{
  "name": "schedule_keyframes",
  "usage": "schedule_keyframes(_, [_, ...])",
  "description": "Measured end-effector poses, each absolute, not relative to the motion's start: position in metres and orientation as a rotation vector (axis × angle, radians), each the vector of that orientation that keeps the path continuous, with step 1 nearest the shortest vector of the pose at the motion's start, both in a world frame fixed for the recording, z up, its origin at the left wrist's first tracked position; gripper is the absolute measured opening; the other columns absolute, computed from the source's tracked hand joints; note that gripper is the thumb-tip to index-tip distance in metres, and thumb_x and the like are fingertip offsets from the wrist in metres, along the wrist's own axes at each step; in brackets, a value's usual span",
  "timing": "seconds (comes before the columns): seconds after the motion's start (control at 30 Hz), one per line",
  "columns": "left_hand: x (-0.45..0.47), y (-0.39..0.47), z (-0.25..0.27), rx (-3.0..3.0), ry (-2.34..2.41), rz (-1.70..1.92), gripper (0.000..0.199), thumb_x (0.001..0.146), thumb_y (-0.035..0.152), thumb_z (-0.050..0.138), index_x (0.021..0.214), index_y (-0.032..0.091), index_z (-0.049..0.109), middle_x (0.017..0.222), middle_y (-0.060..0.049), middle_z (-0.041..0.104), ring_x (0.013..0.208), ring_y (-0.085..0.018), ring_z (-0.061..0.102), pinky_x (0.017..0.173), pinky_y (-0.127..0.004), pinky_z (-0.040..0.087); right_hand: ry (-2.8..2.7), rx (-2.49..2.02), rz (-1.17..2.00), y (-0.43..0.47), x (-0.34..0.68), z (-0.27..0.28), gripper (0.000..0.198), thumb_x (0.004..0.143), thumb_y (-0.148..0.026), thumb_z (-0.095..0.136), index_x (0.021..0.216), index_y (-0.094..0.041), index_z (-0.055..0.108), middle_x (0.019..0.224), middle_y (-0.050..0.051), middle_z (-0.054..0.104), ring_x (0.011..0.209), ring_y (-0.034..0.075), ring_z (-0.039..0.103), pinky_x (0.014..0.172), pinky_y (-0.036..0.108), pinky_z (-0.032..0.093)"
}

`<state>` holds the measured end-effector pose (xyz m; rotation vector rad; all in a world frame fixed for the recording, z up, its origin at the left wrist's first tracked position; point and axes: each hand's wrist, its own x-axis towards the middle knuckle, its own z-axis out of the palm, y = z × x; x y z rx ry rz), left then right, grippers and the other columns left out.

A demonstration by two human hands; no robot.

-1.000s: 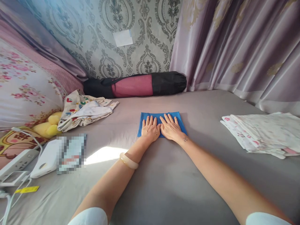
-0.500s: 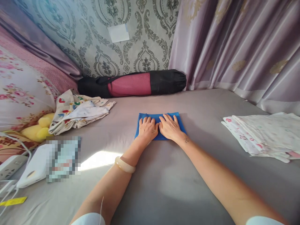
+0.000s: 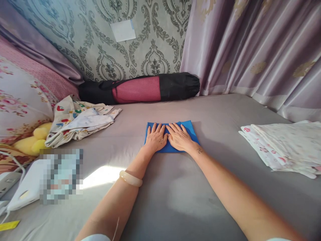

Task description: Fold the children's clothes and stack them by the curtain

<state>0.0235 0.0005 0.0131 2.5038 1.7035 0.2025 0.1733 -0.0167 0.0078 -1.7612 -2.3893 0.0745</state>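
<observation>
A blue folded cloth [image 3: 192, 132] lies flat on the grey bedsheet [image 3: 200, 194], ahead of me. My left hand [image 3: 156, 138] rests palm down on its left half, fingers stretched out and slightly apart. Beside it, my right hand [image 3: 180, 136] lies flat over the middle and right of the cloth, its fingers spread too. The thumbs are close to each other near the centre. The hands cover much of the cloth, so its folds are partly hidden. A pale bangle [image 3: 130, 178] circles my left forearm.
Folded patterned cloths [image 3: 281, 144] lie at the right. To the left are crumpled printed clothes [image 3: 80, 122], a yellow plush toy [image 3: 32, 142], a white device [image 3: 30, 184] with cables and a blurred-out object [image 3: 64, 177]. A black and pink rolled bag [image 3: 140, 88] lies along the wall.
Both hands have shifted slightly left on the cloth and lie flatter, with the right fingers moved further toward the middle. The view has turned a little. The cloth stays in place.
</observation>
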Motion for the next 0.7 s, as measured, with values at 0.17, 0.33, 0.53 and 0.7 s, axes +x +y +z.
schedule_keyframes(0.17, [0.0212,-0.0010,0.0180,2.484,1.707,0.226,0.055,0.099,0.043,0.034,0.149,0.021,0.039,0.158,-0.007,0.036,0.150,-0.027,0.022,0.122,-0.051,0.016,-2.365,-1.768,0.077,-0.0189,0.1744,0.0136,0.058,0.098,-0.028,0.028,0.152,-0.010,0.036,0.160,0.011,0.032,0.148,0.025,0.025,0.121,0.048,0.015])
schedule_keyframes(0.33, [0.0173,-0.0015,0.0170,2.519,1.833,0.345,0.062,0.099,0.049,0.030,0.149,0.012,0.040,0.159,-0.014,0.031,0.151,-0.029,0.017,0.123,-0.050,0.009,-2.187,-1.918,-0.008,-0.0221,0.1794,0.0185,0.059,0.100,-0.031,0.024,0.151,-0.004,0.035,0.161,0.015,0.027,0.150,0.026,0.020,0.122,0.049,0.011])
schedule_keyframes(0.53, [0.0166,0.0016,0.0121,2.431,1.824,0.206,0.066,0.098,0.053,0.030,0.151,0.013,0.036,0.161,-0.015,0.026,0.151,-0.031,0.018,0.122,-0.051,0.013,-2.195,-1.992,0.039,-0.0229,0.1805,0.0135,0.060,0.098,-0.031,0.026,0.150,-0.002,0.036,0.159,0.016,0.032,0.149,0.027,0.022,0.121,0.050,0.012])
schedule_keyframes(0.7, [0.0168,0.0018,0.0130,2.424,1.821,0.214,0.067,0.098,0.052,0.031,0.151,0.012,0.036,0.161,-0.015,0.025,0.151,-0.030,0.018,0.122,-0.051,0.013,-2.193,-1.994,0.053,-0.0226,0.1797,0.0135,0.061,0.098,-0.031,0.026,0.150,-0.002,0.035,0.159,0.016,0.030,0.149,0.026,0.021,0.122,0.049,0.012])
